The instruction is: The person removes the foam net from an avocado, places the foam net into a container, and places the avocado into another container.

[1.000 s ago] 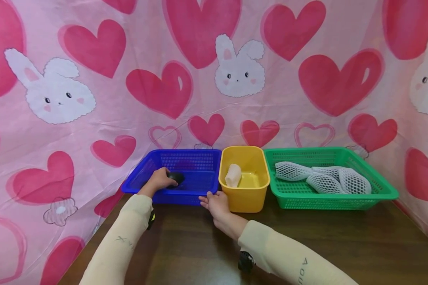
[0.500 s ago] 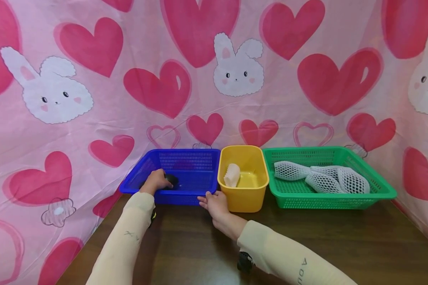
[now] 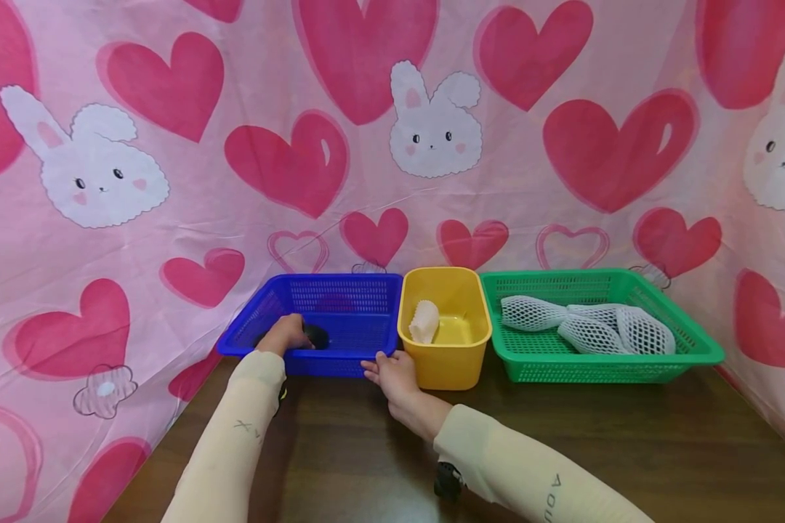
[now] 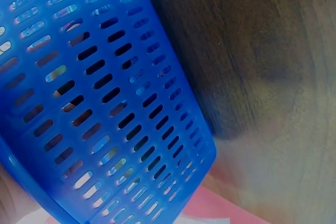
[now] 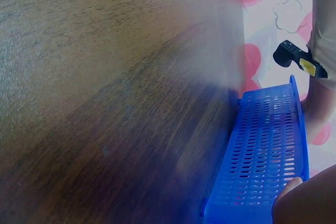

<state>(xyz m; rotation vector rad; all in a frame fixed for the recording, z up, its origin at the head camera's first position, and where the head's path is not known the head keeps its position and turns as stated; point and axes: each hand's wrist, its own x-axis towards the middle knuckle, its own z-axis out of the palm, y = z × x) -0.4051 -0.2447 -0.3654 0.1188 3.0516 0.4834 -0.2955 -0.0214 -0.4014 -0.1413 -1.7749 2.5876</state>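
My left hand (image 3: 286, 334) reaches over the near rim into the blue basket (image 3: 360, 356), low among dark things. A dark, smooth, oval thing (image 3: 316, 335) lies right at its thumb side, and another dark edge shows left of the hand. Its fingertips are hidden, so I cannot tell whether they hold the oval thing. My right hand (image 3: 395, 374) rests at the blue basket's near right corner, in front of the yellow bin (image 3: 451, 367), its fingers extended and thumb at the rim. In the right wrist view a fingertip (image 5: 291, 184) shows against the blue rim.
Inside the yellow bin stands a crumpled pale piece (image 3: 425, 322). To its right, a green basket (image 3: 602, 370) holds several white foam fruit nets (image 3: 589, 330). All three containers stand side by side on a dark wooden table (image 3: 366, 450), before a pink cloth (image 3: 379, 189) with hearts and rabbits.
My left hand has shifted left and lower in the blue basket, and the dark oval thing has moved left too. The right hand stays at the rim.
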